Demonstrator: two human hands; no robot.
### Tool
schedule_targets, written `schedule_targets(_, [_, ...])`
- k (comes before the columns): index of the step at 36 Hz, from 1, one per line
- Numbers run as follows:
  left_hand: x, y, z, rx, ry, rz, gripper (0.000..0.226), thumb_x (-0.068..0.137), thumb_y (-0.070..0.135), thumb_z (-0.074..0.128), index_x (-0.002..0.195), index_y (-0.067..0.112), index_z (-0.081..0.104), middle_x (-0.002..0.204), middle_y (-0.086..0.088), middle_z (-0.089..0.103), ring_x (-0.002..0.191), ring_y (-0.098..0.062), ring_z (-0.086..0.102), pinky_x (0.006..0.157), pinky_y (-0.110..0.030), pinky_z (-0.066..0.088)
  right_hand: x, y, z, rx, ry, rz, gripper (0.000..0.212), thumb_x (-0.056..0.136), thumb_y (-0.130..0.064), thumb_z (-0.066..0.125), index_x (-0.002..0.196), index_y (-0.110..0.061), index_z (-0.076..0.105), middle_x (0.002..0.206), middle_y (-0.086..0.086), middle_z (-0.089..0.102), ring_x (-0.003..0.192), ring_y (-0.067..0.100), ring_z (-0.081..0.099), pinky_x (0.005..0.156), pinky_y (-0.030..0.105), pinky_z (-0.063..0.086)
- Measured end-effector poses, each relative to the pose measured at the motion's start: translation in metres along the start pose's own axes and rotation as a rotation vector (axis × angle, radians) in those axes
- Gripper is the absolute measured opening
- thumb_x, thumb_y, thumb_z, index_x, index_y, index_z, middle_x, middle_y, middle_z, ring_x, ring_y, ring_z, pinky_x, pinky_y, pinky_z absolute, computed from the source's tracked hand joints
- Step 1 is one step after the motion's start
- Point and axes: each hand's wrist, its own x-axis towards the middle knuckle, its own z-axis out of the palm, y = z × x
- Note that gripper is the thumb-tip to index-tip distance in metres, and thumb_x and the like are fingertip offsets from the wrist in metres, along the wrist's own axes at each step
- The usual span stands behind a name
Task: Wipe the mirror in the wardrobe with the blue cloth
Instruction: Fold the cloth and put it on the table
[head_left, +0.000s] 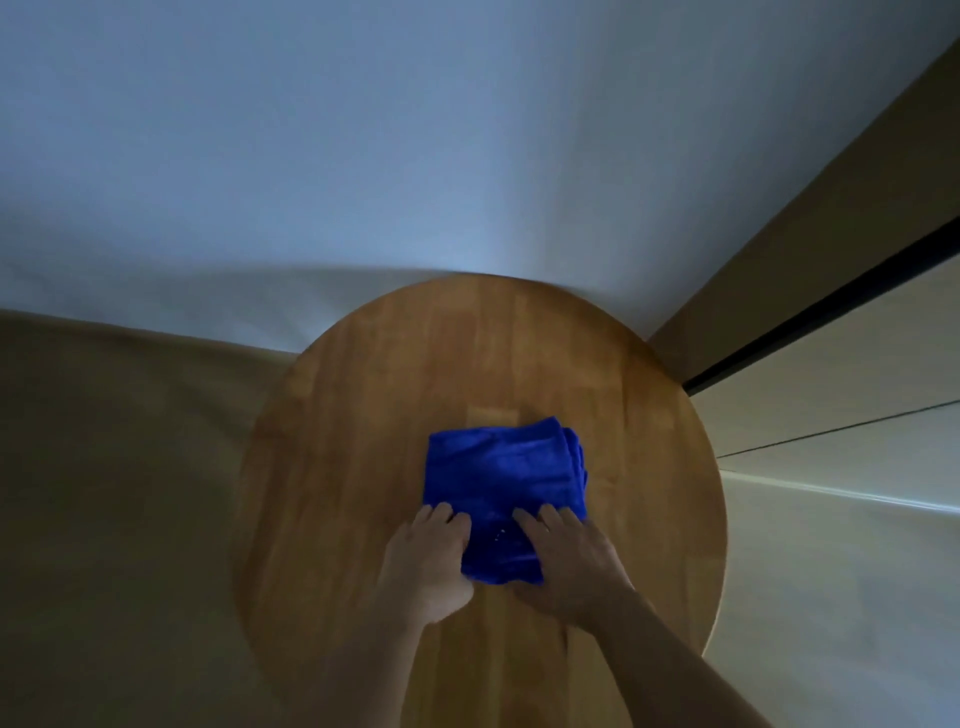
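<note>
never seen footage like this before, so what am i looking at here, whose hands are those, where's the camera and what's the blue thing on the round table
There is no machine here. A person is wearing a wide-angle camera on their head, and it looks forward and down, so you see their own two bare arms reaching in from the bottom of the picture.

The round brown surface is a wooden table. On it lies a folded blue cloth.

The left hand and the right hand both rest on the near edge of the cloth, one at each side. Their fingers lie fairly straight on it, so they seem to press on it, not lift it.

The pale panels at the right may be wardrobe doors, but that is unclear. No mirror is in view.
</note>
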Motion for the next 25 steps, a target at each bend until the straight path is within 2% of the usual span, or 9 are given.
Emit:
schedule_targets(2, [0.005, 0.002, -0.007, -0.204, 0.028, -0.121, 0.021, 0.073, 0.015, 0.054, 0.074, 0.026, 0.037, 0.077, 0.011, 0.043, 0.068, -0.007, 0.043, 0.056, -0.02, 0.032, -0.002, 0.002, -0.002, 0.019, 0.032, 0.006, 0.072, 0.087, -0.068, 0.033, 0.145, -0.026, 0.027, 0.132, -0.007, 0.043, 0.116, 0.013, 0.043, 0.098, 0.031, 0.037])
schedule_targets(4, [0.012, 0.004, -0.015, -0.366, 0.165, -0.252, 0.016, 0.079, 0.014, 0.052, 0.074, 0.024, 0.04, 0.072, 0.008, 0.045, 0.06, -0.007, 0.043, 0.052, -0.021, 0.034, -0.001, 0.003, -0.006, 0.058, 0.132, 0.049, 0.057, 0.092, -0.063, 0.028, 0.134, -0.027, 0.041, 0.12, -0.01, 0.051, 0.105, 0.01, 0.049, 0.089, 0.026, 0.041])
schedule_targets(7, [0.024, 0.001, -0.021, -0.38, 0.366, -0.365, 0.006, 0.089, 0.02, 0.05, 0.093, 0.021, 0.046, 0.09, 0.006, 0.05, 0.077, -0.009, 0.05, 0.062, -0.023, 0.044, 0.007, 0.003, -0.018, 0.082, 0.364, 0.138, 0.024, 0.098, -0.038, 0.042, 0.114, -0.025, 0.055, 0.104, -0.009, 0.056, 0.089, 0.008, 0.054, 0.073, 0.021, 0.042])
schedule_targets(8, [0.029, 0.0, -0.022, -0.397, 0.379, -0.4, 0.013, 0.091, 0.023, 0.049, 0.103, 0.02, 0.046, 0.099, 0.004, 0.05, 0.086, -0.011, 0.051, 0.068, -0.024, 0.046, 0.011, 0.003, -0.022, 0.069, 0.4, 0.155, 0.018, 0.097, -0.028, 0.047, 0.111, -0.024, 0.056, 0.103, -0.009, 0.055, 0.087, 0.009, 0.054, 0.072, 0.021, 0.043])
schedule_targets(13, [0.049, -0.005, -0.026, -0.687, 0.211, -0.526, 0.05, 0.094, 0.031, 0.049, 0.136, 0.011, 0.031, 0.13, -0.01, 0.045, 0.113, -0.025, 0.05, 0.093, -0.037, 0.046, 0.03, 0.005, -0.036, 0.157, 0.395, 0.287, 0.035, 0.091, -0.007, 0.041, 0.122, -0.021, 0.05, 0.119, -0.005, 0.051, 0.103, 0.013, 0.048, 0.084, 0.026, 0.044])
schedule_targets(16, [0.046, -0.002, -0.023, -0.486, 0.304, -0.502, 0.036, 0.09, 0.024, 0.055, 0.121, 0.016, 0.039, 0.12, -0.004, 0.045, 0.103, -0.018, 0.05, 0.078, -0.03, 0.048, 0.024, 0.006, -0.033, 0.404, 0.401, 0.589, 0.031, 0.092, -0.01, 0.04, 0.121, -0.018, 0.048, 0.113, -0.002, 0.055, 0.098, 0.014, 0.051, 0.079, 0.03, 0.047])
schedule_targets(18, [0.04, 0.002, -0.021, -0.32, 0.38, -0.442, 0.019, 0.089, 0.021, 0.054, 0.105, 0.022, 0.042, 0.106, 0.003, 0.046, 0.09, -0.011, 0.048, 0.067, -0.024, 0.044, 0.017, 0.006, -0.027, 0.525, 0.299, 0.744, 0.024, 0.095, -0.02, 0.041, 0.118, -0.017, 0.047, 0.11, 0.0, 0.055, 0.095, 0.017, 0.055, 0.076, 0.032, 0.047])
schedule_targets(22, [0.034, 0.015, -0.01, -0.265, 0.31, -0.246, 0.009, 0.093, 0.02, 0.046, 0.088, 0.026, 0.043, 0.091, 0.009, 0.046, 0.069, -0.006, 0.05, 0.058, -0.021, 0.046, 0.006, 0.003, -0.016, 0.642, 0.106, 0.848, 0.037, 0.093, -0.041, 0.05, 0.117, -0.014, 0.045, 0.097, -0.001, 0.053, 0.085, 0.018, 0.054, 0.068, 0.033, 0.043])
schedule_targets(25, [0.033, 0.025, -0.003, -0.282, 0.264, -0.145, 0.011, 0.095, 0.019, 0.043, 0.088, 0.026, 0.046, 0.089, 0.01, 0.049, 0.07, -0.005, 0.05, 0.058, -0.02, 0.042, 0.004, 0.0, -0.014, 0.647, 0.144, 0.895, 0.03, 0.09, -0.032, 0.057, 0.114, -0.015, 0.047, 0.084, -0.006, 0.048, 0.077, 0.014, 0.05, 0.064, 0.031, 0.042])
